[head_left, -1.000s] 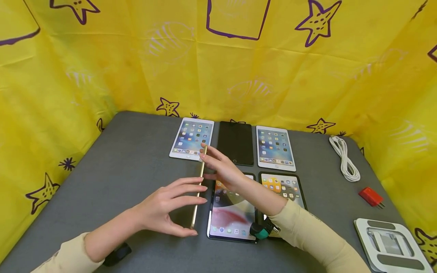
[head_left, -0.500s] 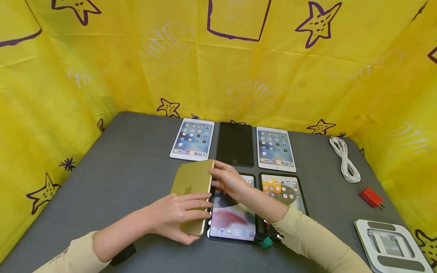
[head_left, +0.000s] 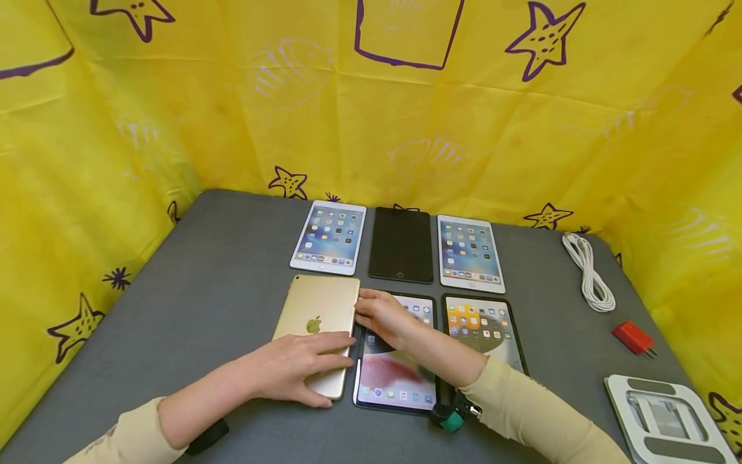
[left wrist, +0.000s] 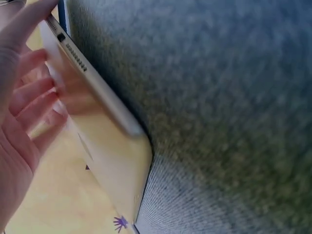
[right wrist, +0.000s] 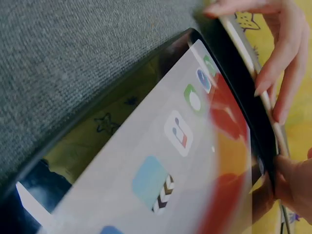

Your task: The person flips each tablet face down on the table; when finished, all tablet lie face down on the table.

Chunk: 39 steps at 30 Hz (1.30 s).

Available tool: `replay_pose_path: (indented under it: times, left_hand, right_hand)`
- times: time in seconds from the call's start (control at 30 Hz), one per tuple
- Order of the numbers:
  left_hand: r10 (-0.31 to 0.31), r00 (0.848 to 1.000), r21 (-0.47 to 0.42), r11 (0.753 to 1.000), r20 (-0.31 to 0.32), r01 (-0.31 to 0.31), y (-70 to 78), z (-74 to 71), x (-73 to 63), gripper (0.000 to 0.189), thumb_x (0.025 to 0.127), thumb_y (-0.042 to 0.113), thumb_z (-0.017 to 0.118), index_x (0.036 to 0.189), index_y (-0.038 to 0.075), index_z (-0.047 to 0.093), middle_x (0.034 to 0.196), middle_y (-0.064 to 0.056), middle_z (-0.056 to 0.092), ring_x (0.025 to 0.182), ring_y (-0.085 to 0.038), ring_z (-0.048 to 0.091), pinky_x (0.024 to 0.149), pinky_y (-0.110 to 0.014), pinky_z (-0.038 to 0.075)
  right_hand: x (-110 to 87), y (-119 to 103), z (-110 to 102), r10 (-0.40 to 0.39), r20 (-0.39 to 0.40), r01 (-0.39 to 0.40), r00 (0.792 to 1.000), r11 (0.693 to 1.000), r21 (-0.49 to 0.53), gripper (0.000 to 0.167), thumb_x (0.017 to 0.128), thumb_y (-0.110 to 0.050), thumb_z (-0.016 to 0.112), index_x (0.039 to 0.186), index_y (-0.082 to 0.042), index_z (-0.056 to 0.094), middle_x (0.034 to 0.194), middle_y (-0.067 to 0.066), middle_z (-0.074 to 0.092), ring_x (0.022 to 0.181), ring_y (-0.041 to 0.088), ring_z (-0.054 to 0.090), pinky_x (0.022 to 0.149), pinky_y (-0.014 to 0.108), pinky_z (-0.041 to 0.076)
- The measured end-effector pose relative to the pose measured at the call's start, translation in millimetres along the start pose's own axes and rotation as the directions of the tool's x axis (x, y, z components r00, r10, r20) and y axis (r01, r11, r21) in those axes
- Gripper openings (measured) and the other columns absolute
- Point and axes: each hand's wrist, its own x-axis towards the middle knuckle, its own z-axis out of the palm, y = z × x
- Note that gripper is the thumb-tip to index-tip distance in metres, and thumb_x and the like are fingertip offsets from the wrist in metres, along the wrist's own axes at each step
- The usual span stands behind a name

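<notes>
A gold tablet lies back up, almost level, at the left end of the front row in the head view. My left hand spans its near right corner, fingers across the back to the right edge and thumb at the near edge. The speaker holes and charging port show along that edge in the left wrist view. Higher up the same right side, my right hand pinches the edge, partly hiding the black-framed tablet underneath the hand. Its lit screen fills much of the right wrist view.
Two white-framed tablets flank a dark-screened tablet in the back row. Another black-framed tablet lies under my right forearm. To the right are a white cable, a red plug and a folded white stand.
The gold tablet has gone from standing on edge, through a tilt, to almost level with its back up. Both hands have moved down with it, staying at its right side.
</notes>
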Motion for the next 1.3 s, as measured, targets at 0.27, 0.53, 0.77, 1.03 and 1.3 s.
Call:
replay_pose_path:
  times: [0.27,0.53,0.77,1.03,1.3]
  left_hand:
    - [-0.019,0.997,-0.008,1.0,0.071,0.02,-3.1,0.0,-0.1,0.061,0.084,0.057,0.067,0.13,0.018,0.063,0.142,-0.006,0.052,0.135,-0.028,0.043,0.101,-0.061,0.038]
    - [0.021,0.999,0.053,0.998,0.034,-0.023,-5.6,2.3,-0.7,0.057,0.081,0.054,0.071,0.125,0.018,0.066,0.138,-0.005,0.056,0.13,-0.028,0.048,0.097,-0.059,0.043]
    - [0.088,0.996,0.126,0.989,-0.033,-0.083,-7.5,5.1,0.2,0.054,0.077,0.053,0.074,0.119,0.018,0.069,0.132,-0.005,0.06,0.124,-0.027,0.053,0.095,-0.047,0.049]
    - [0.09,0.996,0.128,0.988,-0.029,-0.085,-7.7,6.2,1.8,0.053,0.078,0.052,0.073,0.118,0.018,0.069,0.131,-0.006,0.061,0.123,-0.027,0.055,0.096,-0.041,0.049]
    - [0.062,0.998,0.102,0.993,0.015,-0.063,-7.7,5.9,3.2,0.047,0.083,0.051,0.07,0.117,0.019,0.069,0.13,-0.004,0.062,0.121,-0.026,0.055,0.096,-0.044,0.048]
  right_hand:
    - [-6.0,-2,2,0.014,0.016,-0.014,1.0,0.999,-0.035,0.055,0.096,0.003,0.042,0.145,0.017,0.021,0.149,0.031,0.033,0.137,0.036,0.034,0.113,0.044,0.027]
    - [-12.3,-4,4,0.04,0.018,-0.038,0.999,0.993,-0.113,0.063,0.094,0.001,0.047,0.148,0.015,0.018,0.151,0.029,0.029,0.137,0.035,0.036,0.111,0.043,0.032]
    - [-17.8,-9,6,0.059,0.022,-0.057,0.998,0.995,-0.085,0.063,0.095,-0.002,0.046,0.147,0.016,0.016,0.153,0.03,0.025,0.141,0.034,0.028,0.114,0.043,0.027]
    - [-26.9,-9,10,0.063,0.016,-0.061,0.998,0.994,-0.092,0.06,0.097,-0.005,0.045,0.147,0.016,0.019,0.154,0.029,0.023,0.142,0.034,0.026,0.115,0.041,0.025]
    - [-30.8,-6,2,0.058,-0.004,-0.059,0.998,0.991,-0.119,0.058,0.096,-0.004,0.048,0.147,0.013,0.025,0.153,0.028,0.026,0.14,0.036,0.03,0.113,0.04,0.03]
